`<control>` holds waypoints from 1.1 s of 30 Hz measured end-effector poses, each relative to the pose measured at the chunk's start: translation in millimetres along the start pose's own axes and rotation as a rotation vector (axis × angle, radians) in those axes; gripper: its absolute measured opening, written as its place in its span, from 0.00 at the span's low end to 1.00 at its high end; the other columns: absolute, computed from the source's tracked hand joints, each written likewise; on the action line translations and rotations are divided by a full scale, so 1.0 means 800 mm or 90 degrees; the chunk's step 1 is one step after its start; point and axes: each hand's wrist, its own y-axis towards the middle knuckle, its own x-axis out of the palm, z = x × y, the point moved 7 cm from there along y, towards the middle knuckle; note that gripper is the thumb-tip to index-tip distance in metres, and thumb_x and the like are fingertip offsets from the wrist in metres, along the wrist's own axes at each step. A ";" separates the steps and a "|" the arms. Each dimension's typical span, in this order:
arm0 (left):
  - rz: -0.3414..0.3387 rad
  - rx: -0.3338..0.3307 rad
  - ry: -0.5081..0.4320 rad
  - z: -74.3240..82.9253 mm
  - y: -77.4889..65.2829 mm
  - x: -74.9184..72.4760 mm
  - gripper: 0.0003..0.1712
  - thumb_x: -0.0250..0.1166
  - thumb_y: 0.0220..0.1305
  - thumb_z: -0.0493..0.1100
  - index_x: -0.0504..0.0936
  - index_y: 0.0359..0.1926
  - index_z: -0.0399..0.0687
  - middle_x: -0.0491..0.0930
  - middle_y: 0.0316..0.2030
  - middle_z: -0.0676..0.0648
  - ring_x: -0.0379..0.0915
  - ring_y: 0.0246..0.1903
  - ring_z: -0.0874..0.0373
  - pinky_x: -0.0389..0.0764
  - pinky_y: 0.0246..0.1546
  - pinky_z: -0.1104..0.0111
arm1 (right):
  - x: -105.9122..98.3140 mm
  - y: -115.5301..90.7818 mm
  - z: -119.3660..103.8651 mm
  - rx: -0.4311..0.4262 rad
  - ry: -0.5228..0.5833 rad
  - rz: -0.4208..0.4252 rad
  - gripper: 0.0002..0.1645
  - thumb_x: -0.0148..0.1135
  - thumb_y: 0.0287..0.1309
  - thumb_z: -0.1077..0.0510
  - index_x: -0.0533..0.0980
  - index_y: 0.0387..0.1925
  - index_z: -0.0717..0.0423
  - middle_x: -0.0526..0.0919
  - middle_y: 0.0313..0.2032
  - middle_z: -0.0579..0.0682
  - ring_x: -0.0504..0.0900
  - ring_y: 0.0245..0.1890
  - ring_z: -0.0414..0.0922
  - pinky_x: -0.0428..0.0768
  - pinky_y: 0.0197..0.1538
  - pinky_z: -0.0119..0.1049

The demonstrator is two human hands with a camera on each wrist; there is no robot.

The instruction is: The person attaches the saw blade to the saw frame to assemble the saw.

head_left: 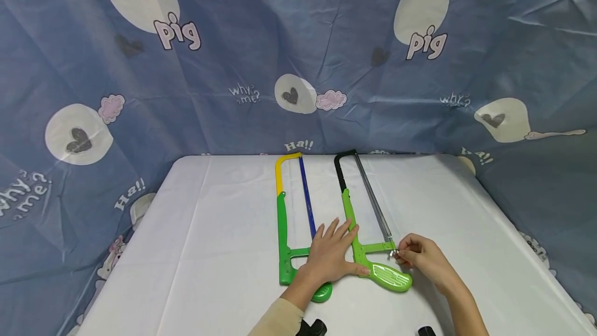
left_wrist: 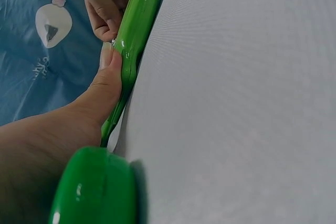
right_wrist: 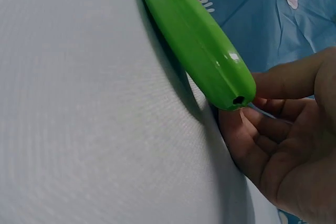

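Two hacksaws lie side by side on the white table. The right one, the light green hacksaw, has a black front bow and a grey blade. My left hand rests with spread fingers across its frame, the thumb pressing near its handle. At the handle end of the blade, my right hand pinches a small silver wing nut; the handle hides that grip in the right wrist view. Partly under my left hand and wrist lies the darker green hacksaw, with a yellow bow and blue blade.
A blue printed cloth hangs behind the table's back edge. Black objects show at the bottom edge of the head view, near both forearms. The dark green handle stands close below my left wrist.
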 end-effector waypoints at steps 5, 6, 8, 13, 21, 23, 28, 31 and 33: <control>0.004 0.002 0.000 0.001 0.001 -0.001 0.62 0.59 0.48 0.83 0.55 0.78 0.59 0.51 0.79 0.52 0.45 0.78 0.46 0.51 0.75 0.44 | -0.001 0.001 0.001 0.002 0.008 0.017 0.06 0.58 0.61 0.68 0.74 0.40 0.69 0.82 0.34 0.58 0.84 0.32 0.43 0.84 0.34 0.35; 0.004 0.002 0.000 0.001 0.001 -0.001 0.62 0.59 0.48 0.83 0.55 0.78 0.59 0.51 0.79 0.52 0.44 0.78 0.46 0.51 0.75 0.44 | 0.000 0.002 0.001 0.002 0.010 0.018 0.06 0.58 0.61 0.69 0.74 0.40 0.69 0.82 0.34 0.58 0.84 0.32 0.43 0.84 0.34 0.35; 0.003 0.002 -0.001 0.001 0.001 0.000 0.62 0.59 0.48 0.83 0.55 0.78 0.59 0.51 0.79 0.52 0.44 0.78 0.46 0.51 0.75 0.44 | 0.000 0.002 0.001 0.002 0.014 0.019 0.06 0.59 0.61 0.69 0.74 0.40 0.69 0.82 0.35 0.58 0.84 0.32 0.43 0.85 0.34 0.35; 0.002 0.000 -0.003 0.000 0.001 0.002 0.62 0.59 0.47 0.83 0.55 0.78 0.60 0.50 0.79 0.52 0.44 0.79 0.47 0.50 0.75 0.44 | 0.001 0.002 0.001 0.001 0.021 0.023 0.07 0.60 0.58 0.70 0.74 0.39 0.71 0.80 0.35 0.59 0.85 0.32 0.44 0.86 0.34 0.36; 0.000 0.001 -0.004 0.000 0.000 -0.001 0.62 0.60 0.48 0.83 0.55 0.78 0.59 0.50 0.79 0.52 0.44 0.79 0.46 0.51 0.75 0.44 | 0.003 0.005 -0.005 -0.019 -0.013 0.039 0.05 0.61 0.56 0.72 0.75 0.35 0.70 0.81 0.32 0.58 0.85 0.29 0.44 0.85 0.31 0.35; 0.001 0.002 -0.005 0.000 0.001 -0.001 0.62 0.59 0.48 0.83 0.55 0.78 0.59 0.50 0.79 0.52 0.44 0.78 0.46 0.51 0.75 0.44 | 0.003 0.005 -0.007 -0.021 -0.020 0.044 0.05 0.61 0.55 0.72 0.75 0.35 0.70 0.81 0.31 0.58 0.85 0.29 0.44 0.85 0.31 0.35; 0.001 0.004 -0.005 0.000 0.001 -0.001 0.62 0.59 0.49 0.83 0.55 0.78 0.59 0.50 0.79 0.52 0.44 0.78 0.46 0.51 0.75 0.44 | 0.003 0.004 -0.007 -0.018 -0.029 0.049 0.03 0.62 0.55 0.72 0.75 0.32 0.68 0.83 0.30 0.57 0.85 0.29 0.43 0.85 0.32 0.34; -0.001 0.004 -0.008 0.000 0.001 -0.002 0.62 0.59 0.49 0.82 0.54 0.78 0.59 0.50 0.79 0.52 0.44 0.79 0.46 0.51 0.75 0.44 | 0.004 0.004 -0.007 -0.020 -0.039 0.049 0.05 0.64 0.54 0.71 0.75 0.31 0.66 0.83 0.28 0.56 0.85 0.28 0.43 0.85 0.31 0.34; 0.000 0.004 -0.011 0.000 0.000 -0.002 0.62 0.60 0.49 0.82 0.54 0.78 0.59 0.50 0.79 0.52 0.44 0.79 0.46 0.51 0.75 0.44 | 0.004 0.004 -0.007 -0.021 -0.045 0.048 0.06 0.65 0.53 0.71 0.75 0.31 0.65 0.83 0.28 0.56 0.84 0.28 0.43 0.84 0.31 0.34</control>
